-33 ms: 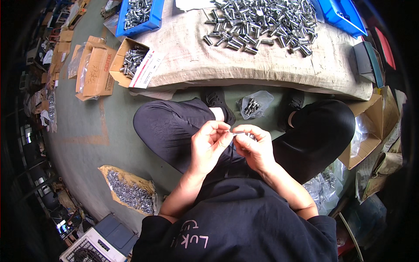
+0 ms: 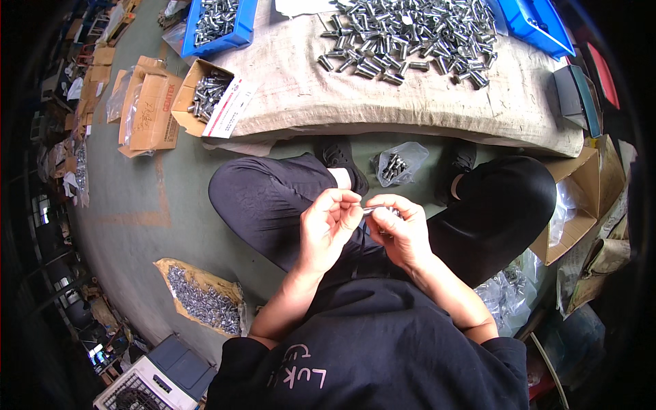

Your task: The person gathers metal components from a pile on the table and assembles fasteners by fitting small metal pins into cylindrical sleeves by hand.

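A silver metal bolt (image 2: 370, 210) lies across the fingers of my right hand (image 2: 407, 239), which is closed around it above my lap. More shiny metal shows behind its thumb, partly covered by the fingers. Close beside the bolt's left end, the thumb and forefinger of my left hand (image 2: 324, 231) are pinched together; whatever small thing is between them is too small to make out. On the floor just beyond both hands sits a clear plastic bag (image 2: 411, 158) with several similar metal bolts inside.
Ahead stands a cloth-covered table (image 2: 294, 102) with a heap of bolts (image 2: 410, 41). A blue bin (image 2: 244, 31) and a carton (image 2: 183, 109) of bolts are at left. Small metal parts (image 2: 205, 297) lie on cardboard lower left. An open carton (image 2: 581, 236) is at right.
My right thumb and fingers have shifted slightly around the bolt, and a little more metal shows there. My left hand is almost unmoved.
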`<act>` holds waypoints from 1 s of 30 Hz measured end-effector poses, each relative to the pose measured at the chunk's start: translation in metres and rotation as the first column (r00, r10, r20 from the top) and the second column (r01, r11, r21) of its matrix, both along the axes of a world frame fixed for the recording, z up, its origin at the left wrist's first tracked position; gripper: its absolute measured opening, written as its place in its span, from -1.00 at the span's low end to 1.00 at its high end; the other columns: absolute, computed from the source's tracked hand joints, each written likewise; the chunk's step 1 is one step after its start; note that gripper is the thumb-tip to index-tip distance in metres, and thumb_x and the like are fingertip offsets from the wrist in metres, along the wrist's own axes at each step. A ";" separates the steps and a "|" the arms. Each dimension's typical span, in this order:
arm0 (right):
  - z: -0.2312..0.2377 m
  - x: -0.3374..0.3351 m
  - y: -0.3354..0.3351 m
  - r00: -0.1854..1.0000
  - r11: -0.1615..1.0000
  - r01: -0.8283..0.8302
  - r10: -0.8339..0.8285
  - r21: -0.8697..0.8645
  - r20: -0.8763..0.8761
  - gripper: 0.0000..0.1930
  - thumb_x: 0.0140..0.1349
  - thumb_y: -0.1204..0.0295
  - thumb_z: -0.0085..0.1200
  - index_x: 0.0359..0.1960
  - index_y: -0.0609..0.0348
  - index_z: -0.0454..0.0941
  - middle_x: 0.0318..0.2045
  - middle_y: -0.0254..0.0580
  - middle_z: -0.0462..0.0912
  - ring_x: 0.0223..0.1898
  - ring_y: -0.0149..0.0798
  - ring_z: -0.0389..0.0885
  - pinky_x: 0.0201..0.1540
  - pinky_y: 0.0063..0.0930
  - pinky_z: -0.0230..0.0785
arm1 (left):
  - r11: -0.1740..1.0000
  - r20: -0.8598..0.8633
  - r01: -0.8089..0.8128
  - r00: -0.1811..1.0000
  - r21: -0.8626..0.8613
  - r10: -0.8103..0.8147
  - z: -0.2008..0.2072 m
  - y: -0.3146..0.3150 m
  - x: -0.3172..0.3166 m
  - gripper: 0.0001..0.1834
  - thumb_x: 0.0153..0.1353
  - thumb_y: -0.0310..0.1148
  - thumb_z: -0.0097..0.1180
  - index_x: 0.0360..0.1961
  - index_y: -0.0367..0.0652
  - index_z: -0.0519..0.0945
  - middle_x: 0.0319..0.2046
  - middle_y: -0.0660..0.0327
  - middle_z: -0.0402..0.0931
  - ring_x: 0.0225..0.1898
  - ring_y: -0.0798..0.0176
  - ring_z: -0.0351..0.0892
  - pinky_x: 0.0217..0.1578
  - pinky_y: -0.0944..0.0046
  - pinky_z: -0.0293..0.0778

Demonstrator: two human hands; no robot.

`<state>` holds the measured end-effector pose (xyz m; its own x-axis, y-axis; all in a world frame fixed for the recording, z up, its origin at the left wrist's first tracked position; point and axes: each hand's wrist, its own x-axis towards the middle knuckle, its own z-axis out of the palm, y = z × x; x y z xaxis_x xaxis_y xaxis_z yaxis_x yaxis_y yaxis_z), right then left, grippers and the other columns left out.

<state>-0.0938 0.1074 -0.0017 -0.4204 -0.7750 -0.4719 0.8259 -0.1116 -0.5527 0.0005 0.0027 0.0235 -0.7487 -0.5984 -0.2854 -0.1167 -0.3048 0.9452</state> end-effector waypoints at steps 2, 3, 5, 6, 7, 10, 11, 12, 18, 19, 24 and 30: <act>-0.001 -0.003 0.001 0.998 0.999 0.016 -0.013 -0.047 0.060 -0.83 0.06 0.43 0.14 -0.35 0.25 0.53 -0.57 -0.28 0.49 -0.66 -0.53 0.34 -0.67 -0.72 0.14 | 1.000 -0.029 -0.009 1.000 0.021 0.010 -0.002 0.000 0.001 -0.69 0.18 -0.29 0.04 -0.18 -0.32 0.40 -0.37 0.25 0.44 -0.53 0.59 0.28 -0.62 0.60 0.22; -0.003 -0.005 0.001 0.994 0.993 0.031 -0.019 -0.116 0.109 -0.81 0.06 0.38 0.13 -0.39 0.25 0.48 -0.55 -0.21 0.45 -0.60 -0.45 0.35 -0.67 -0.70 0.14 | 0.999 -0.050 -0.003 0.999 0.053 0.005 -0.003 -0.001 0.002 -0.60 0.19 -0.18 -0.01 -0.14 -0.33 0.37 -0.33 0.22 0.42 -0.49 0.58 0.28 -0.60 0.59 0.24; -0.004 -0.010 0.001 0.979 0.971 0.037 0.012 -0.237 0.203 -0.73 0.03 0.28 0.14 -0.49 0.21 0.38 -0.50 -0.13 0.36 -0.52 -0.31 0.34 -0.69 -0.66 0.16 | 0.999 -0.060 0.032 0.998 0.035 -0.030 -0.007 -0.004 0.003 -0.40 0.20 0.07 -0.17 -0.06 -0.34 0.32 -0.24 0.15 0.39 -0.42 0.53 0.29 -0.56 0.56 0.31; -0.004 -0.011 0.001 0.979 0.971 0.037 0.012 -0.237 0.203 -0.73 0.03 0.28 0.14 -0.49 0.21 0.38 -0.50 -0.13 0.36 -0.52 -0.31 0.34 -0.69 -0.66 0.16 | 0.999 -0.059 0.032 0.998 0.035 -0.030 -0.007 -0.005 0.003 -0.40 0.20 0.07 -0.17 -0.06 -0.34 0.32 -0.24 0.15 0.39 -0.42 0.53 0.29 -0.56 0.56 0.31; -0.004 -0.011 0.001 0.967 0.970 0.017 0.045 -0.241 0.249 -0.75 0.03 0.30 0.14 -0.48 0.21 0.38 -0.52 -0.14 0.36 -0.52 -0.32 0.32 -0.69 -0.66 0.17 | 0.995 -0.071 0.000 0.997 0.101 0.008 -0.008 -0.006 0.003 -0.37 0.20 0.10 -0.21 -0.05 -0.34 0.32 -0.24 0.15 0.39 -0.42 0.51 0.30 -0.56 0.55 0.32; -0.004 -0.010 0.002 0.962 0.972 -0.042 0.102 -0.230 0.253 -0.80 0.04 0.37 0.13 -0.46 0.21 0.39 -0.55 -0.15 0.38 -0.56 -0.35 0.33 -0.70 -0.65 0.19 | 0.980 -0.063 -0.064 0.995 0.186 0.077 -0.011 -0.008 0.004 -0.32 0.20 0.18 -0.32 -0.06 -0.31 0.33 -0.22 0.13 0.40 -0.39 0.45 0.34 -0.55 0.51 0.37; -0.005 -0.009 0.002 0.970 0.974 -0.080 0.125 -0.212 0.210 -0.83 0.04 0.42 0.13 -0.44 0.21 0.41 -0.57 -0.15 0.41 -0.59 -0.36 0.34 -0.70 -0.65 0.20 | 0.942 -0.091 -0.101 0.987 0.321 0.136 -0.014 -0.011 0.005 -0.33 0.21 0.18 -0.34 -0.08 -0.31 0.34 -0.22 0.12 0.40 -0.36 0.44 0.36 -0.56 0.51 0.37; -0.005 -0.009 0.004 0.974 0.975 -0.116 0.149 -0.191 0.168 -0.86 0.04 0.47 0.12 -0.41 0.22 0.42 -0.59 -0.15 0.45 -0.62 -0.38 0.36 -0.71 -0.65 0.21 | 0.883 -0.110 -0.129 0.974 0.452 0.199 -0.015 -0.013 0.005 -0.34 0.21 0.18 -0.36 -0.10 -0.30 0.35 -0.22 0.11 0.41 -0.34 0.42 0.37 -0.56 0.50 0.38; 0.003 -0.002 0.003 0.956 0.960 -0.277 0.270 -0.050 -0.114 -0.79 0.05 0.55 0.11 -0.23 0.22 0.47 -0.55 -0.29 0.51 -0.61 -0.55 0.39 -0.64 -0.74 0.22 | 0.691 0.106 -0.332 0.931 0.642 0.349 -0.005 -0.018 0.000 -0.41 0.25 0.13 -0.39 -0.13 -0.22 0.38 -0.22 0.20 0.42 -0.31 0.40 0.37 -0.45 0.40 0.38; 0.007 -0.001 0.001 0.929 0.960 -0.280 0.266 -0.016 -0.256 -0.77 0.05 0.54 0.13 -0.22 0.21 0.47 -0.53 -0.33 0.50 -0.57 -0.57 0.39 -0.60 -0.75 0.22 | 0.726 0.097 -0.333 0.933 0.602 0.347 -0.006 -0.017 0.000 -0.40 0.24 0.15 -0.39 -0.13 -0.21 0.38 -0.20 0.19 0.42 -0.29 0.37 0.37 -0.41 0.39 0.38; 0.008 0.006 -0.005 0.748 0.955 -0.284 0.278 0.088 -0.602 -0.67 0.01 0.49 0.20 -0.15 0.21 0.47 -0.48 -0.40 0.48 -0.47 -0.60 0.38 -0.41 -0.71 0.24 | 0.866 0.059 -0.333 0.940 0.373 0.336 -0.012 -0.003 -0.001 -0.40 0.24 0.14 -0.38 -0.10 -0.20 0.37 -0.15 0.20 0.38 -0.23 0.37 0.33 -0.33 0.42 0.36; 0.002 0.009 -0.003 0.690 0.984 -0.148 0.175 0.099 -0.703 -0.78 0.05 0.51 0.14 -0.24 0.27 0.51 -0.48 -0.35 0.56 -0.51 -0.55 0.42 -0.46 -0.70 0.27 | 0.969 -0.024 -0.170 0.985 -0.178 0.168 -0.007 0.009 -0.005 -0.53 0.32 -0.04 -0.35 -0.04 -0.21 0.36 -0.02 0.19 0.31 -0.08 0.42 0.26 -0.21 0.48 0.29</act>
<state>-0.0849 0.1043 0.0008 -0.5097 -0.8528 -0.1137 0.1942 0.0147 -0.9809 -0.0043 0.0120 0.0165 -0.6342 -0.7573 -0.1559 -0.0695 -0.1450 0.9870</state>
